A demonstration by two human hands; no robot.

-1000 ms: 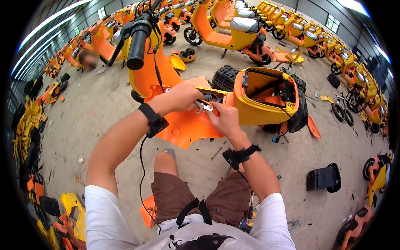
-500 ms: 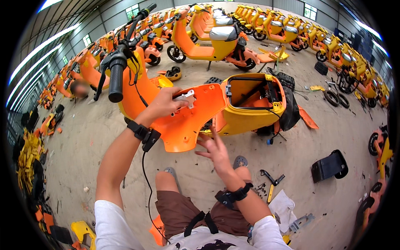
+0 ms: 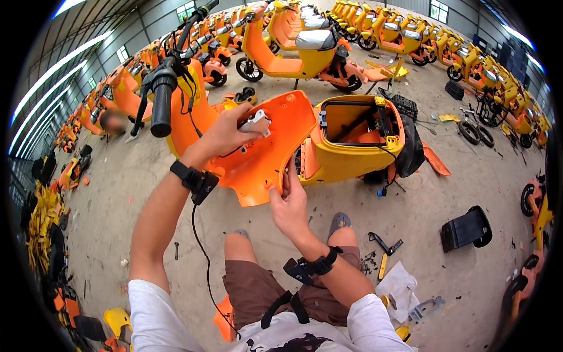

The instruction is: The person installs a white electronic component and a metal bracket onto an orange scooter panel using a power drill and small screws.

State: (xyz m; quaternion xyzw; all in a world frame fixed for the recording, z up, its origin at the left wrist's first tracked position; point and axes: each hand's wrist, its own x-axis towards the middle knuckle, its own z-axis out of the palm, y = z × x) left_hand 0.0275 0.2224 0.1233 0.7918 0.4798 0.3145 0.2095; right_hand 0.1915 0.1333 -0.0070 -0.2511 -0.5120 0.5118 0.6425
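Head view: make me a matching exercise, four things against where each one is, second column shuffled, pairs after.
Things:
1. orange panel
2. handlebar grip
3. black seat
4. yellow-handled tool

Places:
A. on the floor just right of the person's knee
B. held by the left hand and the right hand
C. on the floor far right
D. sticking up at upper left

Pairs: 1-B, 2-D, 3-C, 4-A

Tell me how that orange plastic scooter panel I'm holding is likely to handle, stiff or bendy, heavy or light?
Probably light: the left hand carries the orange panel by its top, with the right hand only at its lower edge. It looks like thin moulded plastic, so likely springy rather than floppy. Its glossy, curved surface may be slippery.
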